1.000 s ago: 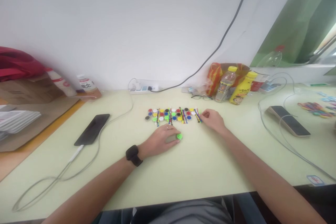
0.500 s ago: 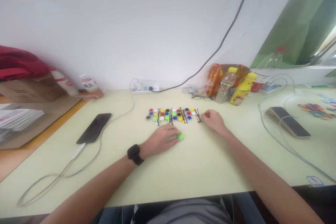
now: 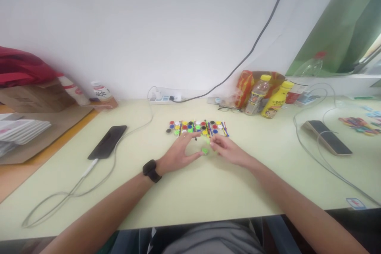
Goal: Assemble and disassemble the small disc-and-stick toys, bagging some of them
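A small green disc [image 3: 204, 151] lies on the table between my hands. My left hand [image 3: 180, 152] has its thumb and forefinger spread apart, with the thumb tip right beside the disc. My right hand [image 3: 228, 149] is just right of the disc, thumb and fingers pinched together. A blurred pale green spot shows at those fingertips, too smeared to name. Beyond both hands is a row of small coloured discs [image 3: 172, 123], in red, white, blue, black, yellow and green. Bundles of thin coloured sticks [image 3: 225, 129] stand between groups of discs.
To the left lies a black phone [image 3: 107, 143] on a white charging cable [image 3: 110, 174]. At the back are a power strip [image 3: 165, 97], eyeglasses [image 3: 229, 109], a clear bottle [image 3: 258, 95] and a yellow bottle [image 3: 276, 101]. A dark-topped stand [image 3: 329, 138] is to the right.
My left thumb and forefinger have parted from around the green disc, which stays on the table. My right hand has moved left from the row's right end to beside the disc.
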A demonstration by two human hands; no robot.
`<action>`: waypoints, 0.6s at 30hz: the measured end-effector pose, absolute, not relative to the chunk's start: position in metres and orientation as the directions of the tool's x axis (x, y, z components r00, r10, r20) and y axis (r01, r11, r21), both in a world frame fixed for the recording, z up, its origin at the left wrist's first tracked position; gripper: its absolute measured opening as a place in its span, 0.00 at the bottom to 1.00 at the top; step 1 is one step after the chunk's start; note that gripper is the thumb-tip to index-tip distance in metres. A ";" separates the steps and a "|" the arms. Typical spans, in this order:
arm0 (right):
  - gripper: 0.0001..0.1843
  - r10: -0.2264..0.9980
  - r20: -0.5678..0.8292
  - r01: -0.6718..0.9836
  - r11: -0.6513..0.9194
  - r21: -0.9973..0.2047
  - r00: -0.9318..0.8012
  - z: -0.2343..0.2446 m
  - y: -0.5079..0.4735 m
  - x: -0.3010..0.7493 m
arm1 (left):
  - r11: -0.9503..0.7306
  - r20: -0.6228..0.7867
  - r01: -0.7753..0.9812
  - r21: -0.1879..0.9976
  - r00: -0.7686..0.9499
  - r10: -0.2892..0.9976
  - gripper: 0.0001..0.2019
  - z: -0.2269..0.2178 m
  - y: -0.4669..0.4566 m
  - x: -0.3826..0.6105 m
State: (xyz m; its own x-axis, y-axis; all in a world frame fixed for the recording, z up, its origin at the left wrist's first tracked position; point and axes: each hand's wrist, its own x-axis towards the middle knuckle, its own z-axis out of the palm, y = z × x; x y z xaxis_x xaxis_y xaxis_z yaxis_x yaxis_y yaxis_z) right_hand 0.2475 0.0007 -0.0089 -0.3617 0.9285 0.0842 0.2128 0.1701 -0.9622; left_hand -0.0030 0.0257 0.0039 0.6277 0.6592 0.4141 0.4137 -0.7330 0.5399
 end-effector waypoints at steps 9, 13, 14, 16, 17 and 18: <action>0.18 0.900 0.069 0.321 0.225 -0.920 -0.431 -0.010 -0.005 0.245 | -0.661 0.423 0.395 0.638 0.537 0.730 0.20 -0.006 0.028 0.002; 0.15 0.899 0.082 0.347 0.249 -0.904 -0.431 -0.009 -0.007 0.244 | -0.595 0.419 0.301 0.746 0.483 0.769 0.10 -0.009 0.032 0.002; 0.14 0.902 0.084 0.342 0.246 -0.907 -0.424 -0.009 -0.007 0.244 | -0.574 0.405 0.281 0.769 0.480 0.778 0.11 -0.010 0.033 0.002; 0.13 0.909 0.100 0.314 0.240 -0.919 -0.404 -0.011 -0.004 0.243 | -0.530 0.365 0.255 0.809 0.490 0.792 0.12 -0.011 0.035 0.001; 0.12 0.914 0.113 0.293 0.239 -0.926 -0.390 -0.012 -0.002 0.242 | -0.511 0.342 0.249 0.823 0.500 0.795 0.12 -0.012 0.036 0.001; 0.11 0.919 0.125 0.270 0.236 -0.933 -0.373 -0.013 -0.001 0.242 | -0.495 0.321 0.246 0.834 0.513 0.796 0.12 -0.012 0.037 0.001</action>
State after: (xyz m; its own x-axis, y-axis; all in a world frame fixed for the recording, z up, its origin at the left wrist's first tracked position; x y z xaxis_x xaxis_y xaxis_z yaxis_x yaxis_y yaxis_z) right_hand 0.2418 -0.0010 -0.0132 -0.3733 0.9193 0.1246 0.2704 0.2363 -0.9333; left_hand 0.0008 0.0373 -0.0119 0.5131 0.7960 0.3211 0.2458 -0.4947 0.8336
